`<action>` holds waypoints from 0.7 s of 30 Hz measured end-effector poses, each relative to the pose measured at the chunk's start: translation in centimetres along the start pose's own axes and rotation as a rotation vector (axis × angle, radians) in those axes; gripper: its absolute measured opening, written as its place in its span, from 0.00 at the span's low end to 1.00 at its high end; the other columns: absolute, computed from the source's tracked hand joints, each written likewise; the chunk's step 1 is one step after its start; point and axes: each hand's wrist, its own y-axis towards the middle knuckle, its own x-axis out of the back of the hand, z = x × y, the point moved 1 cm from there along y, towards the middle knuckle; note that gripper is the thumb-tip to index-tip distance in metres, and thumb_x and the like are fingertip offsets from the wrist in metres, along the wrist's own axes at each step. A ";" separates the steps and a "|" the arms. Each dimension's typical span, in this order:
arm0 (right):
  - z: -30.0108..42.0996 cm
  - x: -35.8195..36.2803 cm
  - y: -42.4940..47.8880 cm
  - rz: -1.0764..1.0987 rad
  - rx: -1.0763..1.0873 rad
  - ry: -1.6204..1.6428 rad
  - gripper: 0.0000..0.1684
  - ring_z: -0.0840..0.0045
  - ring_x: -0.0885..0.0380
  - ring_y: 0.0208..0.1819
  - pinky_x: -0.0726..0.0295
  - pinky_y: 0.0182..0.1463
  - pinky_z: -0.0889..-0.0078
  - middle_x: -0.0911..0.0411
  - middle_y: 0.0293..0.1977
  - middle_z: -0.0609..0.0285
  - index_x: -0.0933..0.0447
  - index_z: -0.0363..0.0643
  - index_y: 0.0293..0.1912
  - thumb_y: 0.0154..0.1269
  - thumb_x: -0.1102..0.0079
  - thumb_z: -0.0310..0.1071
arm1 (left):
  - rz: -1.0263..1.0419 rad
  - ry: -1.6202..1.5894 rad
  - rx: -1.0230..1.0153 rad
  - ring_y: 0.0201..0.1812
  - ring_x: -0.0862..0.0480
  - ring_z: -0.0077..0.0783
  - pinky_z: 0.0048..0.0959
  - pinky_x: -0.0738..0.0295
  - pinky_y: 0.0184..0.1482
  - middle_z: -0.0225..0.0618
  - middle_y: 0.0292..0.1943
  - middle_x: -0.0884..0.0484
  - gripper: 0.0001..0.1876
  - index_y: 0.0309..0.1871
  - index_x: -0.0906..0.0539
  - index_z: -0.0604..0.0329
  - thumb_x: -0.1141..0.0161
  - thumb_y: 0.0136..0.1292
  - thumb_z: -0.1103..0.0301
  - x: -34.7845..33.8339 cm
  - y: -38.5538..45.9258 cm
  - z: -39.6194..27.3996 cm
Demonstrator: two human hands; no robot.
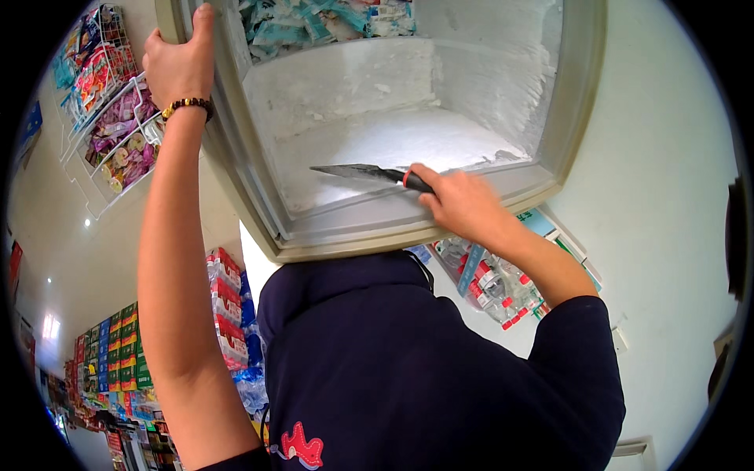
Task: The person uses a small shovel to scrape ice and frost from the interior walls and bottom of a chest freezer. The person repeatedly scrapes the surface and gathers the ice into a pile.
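Note:
An open chest freezer (548,173) stands in front of me, with white frost on its inner walls and floor. My right hand (462,197) grips the black and red handle of a scraper (353,171). Its grey metal blade points left over the near part of the freezer's interior, and whether it touches frost I cannot tell. On the far left, my left hand (182,62) holds the freezer's side rim (227,171), a beaded bracelet on the wrist. Loose ice-like crumbs (509,155) lie by the right front corner of the freezer floor.
Wrapped frozen goods (306,23) fill the freezer's far section beyond a frosted step. Wire baskets of packets (118,129) stand at left. Below them are bottle packs (227,309) and stacked boxes (118,347). A crate of plastic bottles (492,279) sits near my right forearm, by the wall (654,235).

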 end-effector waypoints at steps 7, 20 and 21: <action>0.8 0.3 -0.2 0.043 -0.001 -0.077 0.24 0.50 0.21 0.29 0.25 0.34 0.49 0.22 0.24 0.45 0.32 0.54 0.60 0.64 0.44 0.40 | 0.062 -0.006 0.057 0.48 0.17 0.44 0.35 0.26 0.53 0.47 0.43 0.16 0.39 0.48 0.19 0.67 0.39 0.51 0.33 0.3 0.2 -0.3; -0.4 2.7 1.0 -0.093 -0.014 -0.095 0.23 0.50 0.22 0.30 0.25 0.36 0.49 0.21 0.25 0.47 0.28 0.57 0.59 0.63 0.43 0.43 | 0.023 0.025 0.041 0.48 0.17 0.45 0.35 0.26 0.53 0.48 0.44 0.16 0.41 0.49 0.21 0.69 0.39 0.50 0.32 0.2 0.0 0.2; -0.4 2.5 0.8 -0.103 -0.018 -0.027 0.24 0.50 0.22 0.30 0.25 0.36 0.50 0.21 0.25 0.47 0.29 0.58 0.59 0.63 0.43 0.44 | 0.031 0.016 0.043 0.48 0.17 0.45 0.36 0.26 0.53 0.48 0.44 0.16 0.41 0.49 0.21 0.69 0.39 0.50 0.32 0.2 0.1 0.2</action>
